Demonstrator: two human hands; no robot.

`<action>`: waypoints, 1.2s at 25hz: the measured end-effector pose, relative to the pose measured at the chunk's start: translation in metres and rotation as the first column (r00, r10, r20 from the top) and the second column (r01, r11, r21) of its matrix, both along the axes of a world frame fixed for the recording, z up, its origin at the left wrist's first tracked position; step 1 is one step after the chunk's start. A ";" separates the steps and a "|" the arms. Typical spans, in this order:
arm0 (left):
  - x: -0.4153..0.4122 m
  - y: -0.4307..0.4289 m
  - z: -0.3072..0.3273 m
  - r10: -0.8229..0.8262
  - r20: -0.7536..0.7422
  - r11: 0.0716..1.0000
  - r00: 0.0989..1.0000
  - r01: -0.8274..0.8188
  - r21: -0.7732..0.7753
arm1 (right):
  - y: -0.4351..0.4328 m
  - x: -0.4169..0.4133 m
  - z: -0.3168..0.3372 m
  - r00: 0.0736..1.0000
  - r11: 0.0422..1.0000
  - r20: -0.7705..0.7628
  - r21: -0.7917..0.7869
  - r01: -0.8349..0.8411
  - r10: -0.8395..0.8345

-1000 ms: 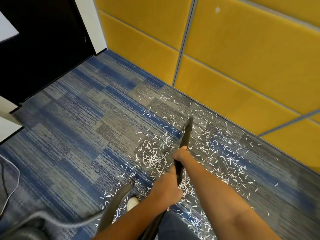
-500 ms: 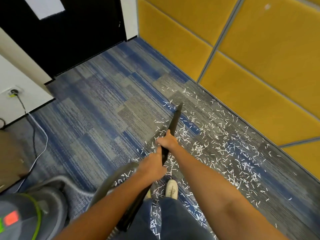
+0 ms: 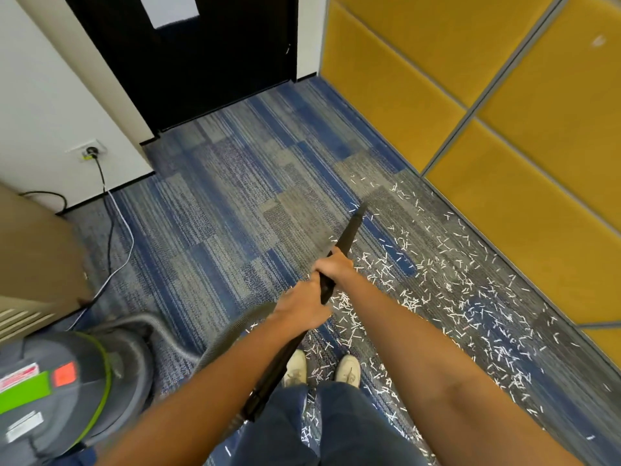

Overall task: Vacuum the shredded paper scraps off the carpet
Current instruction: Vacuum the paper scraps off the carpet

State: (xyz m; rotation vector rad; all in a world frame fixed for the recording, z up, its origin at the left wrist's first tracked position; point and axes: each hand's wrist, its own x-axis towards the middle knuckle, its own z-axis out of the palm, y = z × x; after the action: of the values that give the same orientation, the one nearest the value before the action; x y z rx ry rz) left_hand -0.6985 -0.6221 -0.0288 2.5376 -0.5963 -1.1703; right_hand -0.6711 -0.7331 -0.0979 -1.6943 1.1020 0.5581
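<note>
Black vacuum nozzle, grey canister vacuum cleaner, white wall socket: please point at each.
Black vacuum nozzle [image 3: 349,232], head view, tapered shaft.
Grey canister vacuum cleaner [image 3: 40,351], head view, lid.
White wall socket [image 3: 80,153], head view, faceplate.

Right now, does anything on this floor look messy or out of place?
Yes: white paper scraps lie strewn over the carpet beside the yellow wall panels and around the shoes. The left hand and right hand grip the vacuum wand, its tip at their edge.
</note>
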 end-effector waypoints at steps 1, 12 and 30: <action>-0.001 0.002 0.000 0.010 -0.001 1.000 1.000 -0.010 0.000 | 0.001 0.000 -0.002 1.000 1.000 -0.003 0.006 -0.002 0.002; -0.037 -0.036 0.002 0.060 -0.097 0.996 0.993 -0.066 -0.061 | -0.032 -0.019 0.002 0.940 0.924 -0.227 -0.229 -0.305 0.254; -0.053 0.004 0.019 -0.017 0.016 1.000 1.000 0.017 0.017 | 0.006 -0.039 0.013 0.932 0.915 -0.200 -0.211 -0.344 0.304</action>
State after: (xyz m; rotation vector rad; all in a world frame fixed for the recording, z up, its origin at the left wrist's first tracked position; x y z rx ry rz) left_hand -0.7513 -0.6182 -0.0102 2.5634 -0.6160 -1.1659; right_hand -0.7100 -0.7272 -0.0851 -2.0985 1.0403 0.8103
